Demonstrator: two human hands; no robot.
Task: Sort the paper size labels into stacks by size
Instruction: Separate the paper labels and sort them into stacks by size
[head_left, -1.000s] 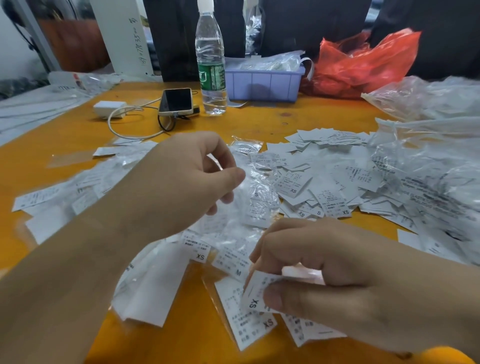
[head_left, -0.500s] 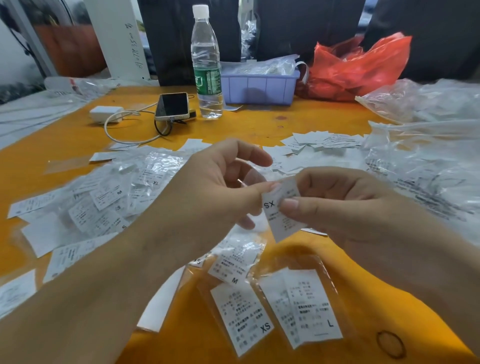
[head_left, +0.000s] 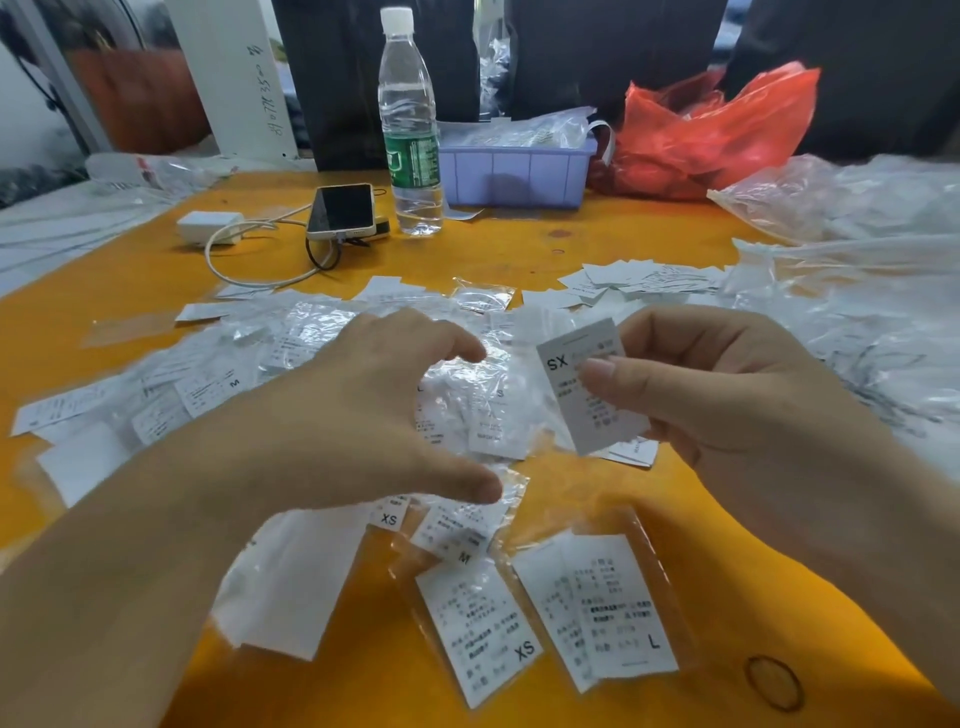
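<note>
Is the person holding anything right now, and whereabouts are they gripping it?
Yes. The right hand pinches one XS paper label at its right edge, thumb on the printed face. The left hand holds nothing, fingers spread above the pile.

Left hand (head_left: 374, 415) spread, empty; right hand (head_left: 727, 395) raised, thumb pinching.

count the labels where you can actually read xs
3: one pinched in the right hand, held upside down; one flat near the table's front edge; one partly under the left hand. More may hide in the piles.
</note>
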